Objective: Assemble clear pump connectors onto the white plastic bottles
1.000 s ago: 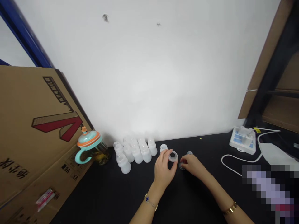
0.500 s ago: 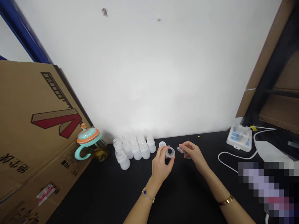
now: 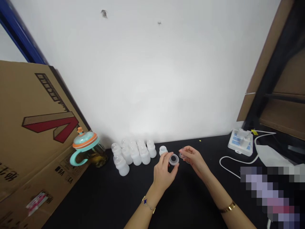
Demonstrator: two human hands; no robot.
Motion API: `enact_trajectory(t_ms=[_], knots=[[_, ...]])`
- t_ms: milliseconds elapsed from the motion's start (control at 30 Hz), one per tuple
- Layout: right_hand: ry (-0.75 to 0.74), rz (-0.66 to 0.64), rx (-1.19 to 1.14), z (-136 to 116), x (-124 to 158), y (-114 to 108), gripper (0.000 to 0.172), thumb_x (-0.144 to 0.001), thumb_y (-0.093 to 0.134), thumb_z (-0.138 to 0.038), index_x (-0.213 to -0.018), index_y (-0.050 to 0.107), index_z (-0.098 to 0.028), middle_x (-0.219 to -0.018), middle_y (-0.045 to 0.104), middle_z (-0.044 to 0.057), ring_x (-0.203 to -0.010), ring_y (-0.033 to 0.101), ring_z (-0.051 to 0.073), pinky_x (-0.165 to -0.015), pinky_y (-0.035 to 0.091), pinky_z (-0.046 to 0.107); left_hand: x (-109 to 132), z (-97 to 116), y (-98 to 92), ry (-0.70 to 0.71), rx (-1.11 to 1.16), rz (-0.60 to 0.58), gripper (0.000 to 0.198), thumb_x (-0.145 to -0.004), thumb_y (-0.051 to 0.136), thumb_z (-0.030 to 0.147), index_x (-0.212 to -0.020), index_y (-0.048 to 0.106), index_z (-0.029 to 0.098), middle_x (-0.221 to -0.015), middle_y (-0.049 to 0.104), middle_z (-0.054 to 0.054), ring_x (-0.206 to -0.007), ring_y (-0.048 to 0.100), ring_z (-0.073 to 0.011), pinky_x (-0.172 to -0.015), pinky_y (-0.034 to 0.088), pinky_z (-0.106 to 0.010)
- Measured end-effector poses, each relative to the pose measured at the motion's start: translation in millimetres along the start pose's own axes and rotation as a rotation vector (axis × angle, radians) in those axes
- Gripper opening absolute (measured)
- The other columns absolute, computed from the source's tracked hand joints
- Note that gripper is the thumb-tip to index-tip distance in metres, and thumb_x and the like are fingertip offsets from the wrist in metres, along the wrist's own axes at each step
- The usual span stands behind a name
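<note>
My left hand (image 3: pixel 164 170) grips a whitish screw ring (image 3: pixel 174 159) between thumb and fingers, its round hole facing up toward me. To the right, my right hand (image 3: pixel 193 158) pinches a small clear bottle nipple (image 3: pixel 182 154), partly covered by the fingers. The two parts are apart. Behind my left hand stands an open white bottle (image 3: pixel 163 149), its lower part hidden by the fingers. Several white baby bottles (image 3: pixel 135 156) with clear tops stand upright in a cluster to the left.
A teapot-like jug (image 3: pixel 88 148) with a turquoise handle stands at the left beside a large cardboard box (image 3: pixel 45 105). A white case (image 3: pixel 241 142) and a white cable (image 3: pixel 221 162) lie on the black table (image 3: pixel 119 197) at right. The white wall (image 3: pixel 152 79) rises behind.
My right hand has turned the nipple, so it now sits more upright near the ring. The whole view has shifted slightly, and the open bottle's mouth shows more.
</note>
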State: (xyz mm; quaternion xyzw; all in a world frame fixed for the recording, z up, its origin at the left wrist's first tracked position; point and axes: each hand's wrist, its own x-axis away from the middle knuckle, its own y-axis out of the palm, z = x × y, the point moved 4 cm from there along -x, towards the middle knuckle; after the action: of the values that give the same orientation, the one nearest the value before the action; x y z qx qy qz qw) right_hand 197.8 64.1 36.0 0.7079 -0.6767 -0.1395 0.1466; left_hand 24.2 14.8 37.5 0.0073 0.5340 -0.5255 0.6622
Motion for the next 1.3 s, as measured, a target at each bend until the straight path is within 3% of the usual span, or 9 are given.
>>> enact_trajectory(t_ms=[167,333,600,933,1100,1300], knots=[[-0.012,-0.043,0.003,-2.7,2.7,2.3,0.038,-0.056,0.097,-0.032,-0.085,0.074,-0.02,-0.1,0.076,0.007,-0.09,0.069,0.021,-0.077,0.055,0.029,-1.5,-1.0,-3.1,-0.01,-0.016,0.012,0.038,-0.092,0.064,0.031,-0.129,0.059,0.024,-0.123,0.067,-0.007,-0.067,0.065,-0.0117,-0.065,0.06,-0.025],[-0.02,-0.043,0.013,-5.1,4.1,3.1,0.051,-0.051,0.098,-0.027,-0.099,0.079,-0.024,-0.113,0.077,0.008,-0.103,0.071,0.026,-0.091,0.056,0.037,-5.3,-3.9,-8.3,-0.033,-0.012,0.033,0.038,-0.092,0.065,0.032,-0.129,0.059,0.023,-0.121,0.066,-0.007,-0.065,0.063,-0.0104,-0.064,0.058,-0.024],[-0.066,-0.047,0.076,-5.4,6.3,6.8,0.047,-0.056,0.096,-0.031,-0.1,0.081,-0.024,-0.112,0.077,0.008,-0.102,0.071,0.027,-0.095,0.054,0.041,-8.0,-11.1,-11.7,-0.085,-0.022,0.041,0.038,-0.091,0.068,0.033,-0.127,0.06,0.023,-0.119,0.067,-0.006,-0.067,0.064,-0.0107,-0.064,0.058,-0.024],[-0.142,-0.005,0.201,-17.6,14.9,14.7,0.059,-0.07,0.088,-0.049,-0.12,0.071,-0.022,-0.094,0.078,0.008,-0.07,0.066,0.019,-0.064,0.053,0.032,-6.8,-10.2,-9.3,-0.084,-0.033,0.019,0.038,-0.09,0.068,0.034,-0.126,0.06,0.024,-0.117,0.067,-0.005,-0.061,0.061,-0.01,-0.061,0.057,-0.024],[-0.163,-0.01,0.229,-19.8,17.8,16.7,0.043,-0.073,0.083,-0.055,-0.097,0.072,-0.021,-0.077,0.076,0.006,-0.065,0.064,0.019,-0.058,0.049,0.03,-6.6,-12.3,-7.4,-0.097,-0.04,0.01,0.037,-0.09,0.068,0.035,-0.125,0.061,0.024,-0.117,0.068,-0.006,-0.064,0.063,-0.0107,-0.061,0.057,-0.024],[-0.179,-0.04,0.29,-19.2,21.5,21.9,0.04,-0.072,0.083,-0.057,-0.087,0.075,-0.021,-0.069,0.071,0.004,-0.057,0.058,0.017,-0.055,0.048,0.031,-5.5,-7.4,-7.2,-0.056,-0.053,0.006,0.037,-0.09,0.068,0.035,-0.125,0.06,0.023,-0.117,0.069,-0.006,-0.062,0.063,-0.0105,-0.06,0.058,-0.024]])
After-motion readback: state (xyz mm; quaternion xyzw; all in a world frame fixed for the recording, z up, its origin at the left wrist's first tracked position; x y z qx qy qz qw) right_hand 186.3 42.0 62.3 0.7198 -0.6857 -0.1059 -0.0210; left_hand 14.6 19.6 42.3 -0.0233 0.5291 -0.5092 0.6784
